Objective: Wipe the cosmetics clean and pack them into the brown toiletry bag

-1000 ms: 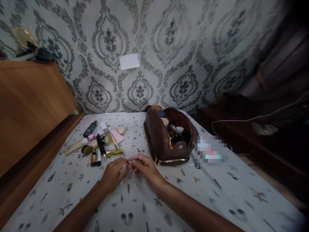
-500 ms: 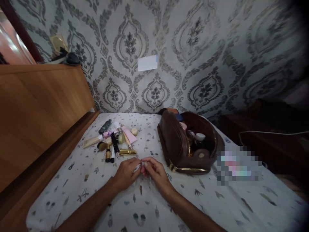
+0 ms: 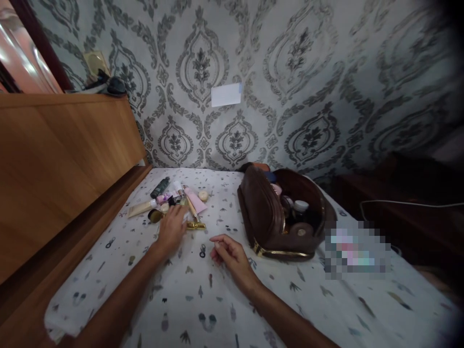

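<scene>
My left hand (image 3: 171, 228) is over the near side of a pile of cosmetics, its fingers apart and covering some items. Beside its fingertips lies a gold tube (image 3: 196, 225). Around it are a pink tube (image 3: 195, 201), a dark green bottle (image 3: 160, 187), a beige tube (image 3: 140, 209), a round dark-rimmed item (image 3: 155, 215) and a small cream jar (image 3: 203, 195). My right hand (image 3: 229, 253) hovers low over the patterned sheet, fingers loosely curved, with nothing visible in it. To its right stands an open brown bag (image 3: 259, 208) with jars and other items inside.
A wooden panel (image 3: 72, 159) rises on the left. Behind the sheet (image 3: 217, 299) is a patterned wall with a white paper (image 3: 226, 94) on it. A blurred-out item (image 3: 355, 249) lies right of the bag, and a white cable (image 3: 409, 202) runs at the far right.
My left hand has parted from my right hand and moved left and forward onto the cosmetics. My right hand stays nearly in place. The view has shifted slightly.
</scene>
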Demonstrator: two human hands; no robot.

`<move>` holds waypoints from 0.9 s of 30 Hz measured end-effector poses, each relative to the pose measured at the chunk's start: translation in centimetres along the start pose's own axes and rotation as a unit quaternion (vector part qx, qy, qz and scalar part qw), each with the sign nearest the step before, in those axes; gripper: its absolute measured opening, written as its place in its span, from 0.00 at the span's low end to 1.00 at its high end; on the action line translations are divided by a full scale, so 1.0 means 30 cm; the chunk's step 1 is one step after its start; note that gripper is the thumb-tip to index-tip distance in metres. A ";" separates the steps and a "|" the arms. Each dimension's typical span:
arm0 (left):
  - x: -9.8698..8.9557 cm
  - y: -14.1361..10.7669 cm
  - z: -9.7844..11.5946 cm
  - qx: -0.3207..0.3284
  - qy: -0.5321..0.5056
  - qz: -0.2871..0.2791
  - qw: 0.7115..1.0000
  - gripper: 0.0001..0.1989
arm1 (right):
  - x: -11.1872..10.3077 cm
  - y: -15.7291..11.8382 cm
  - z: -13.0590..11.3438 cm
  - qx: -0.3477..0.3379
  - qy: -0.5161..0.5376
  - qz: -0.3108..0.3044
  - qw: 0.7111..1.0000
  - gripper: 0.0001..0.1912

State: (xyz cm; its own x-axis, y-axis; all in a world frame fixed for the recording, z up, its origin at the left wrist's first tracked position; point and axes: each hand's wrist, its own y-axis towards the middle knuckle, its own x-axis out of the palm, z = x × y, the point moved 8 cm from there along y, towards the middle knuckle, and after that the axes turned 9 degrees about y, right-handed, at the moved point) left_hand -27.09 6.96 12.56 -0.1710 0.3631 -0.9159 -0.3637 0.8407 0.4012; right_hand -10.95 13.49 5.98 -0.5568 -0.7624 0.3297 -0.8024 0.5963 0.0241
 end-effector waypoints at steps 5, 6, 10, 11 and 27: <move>0.023 0.123 -0.052 0.012 0.070 -0.077 0.995 0.22 | 0.001 -0.003 -0.003 -0.005 -0.006 -0.002 1.000 0.23; 0.035 0.141 -0.054 0.020 0.080 -0.096 0.992 0.22 | 0.000 -0.004 -0.001 -0.005 -0.003 -0.001 1.000 0.22; 0.073 0.178 -0.040 0.049 0.112 -0.152 0.981 0.20 | -0.002 -0.005 0.009 0.000 0.009 0.004 1.000 0.22; 0.074 0.180 -0.035 0.054 0.117 -0.157 0.979 0.19 | 0.000 -0.006 0.011 0.002 0.012 0.003 1.000 0.22; -0.134 -0.018 0.230 0.049 -0.366 0.025 0.929 0.20 | 0.060 -0.017 0.005 0.106 0.336 -0.012 0.936 0.26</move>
State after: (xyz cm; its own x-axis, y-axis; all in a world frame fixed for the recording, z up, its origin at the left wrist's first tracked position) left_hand -19.89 7.80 15.95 0.4962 0.5488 -0.6728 -0.2805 0.8347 0.4740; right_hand -11.57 11.77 6.41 -0.3339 -0.4021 0.8526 -0.8776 0.4627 -0.1254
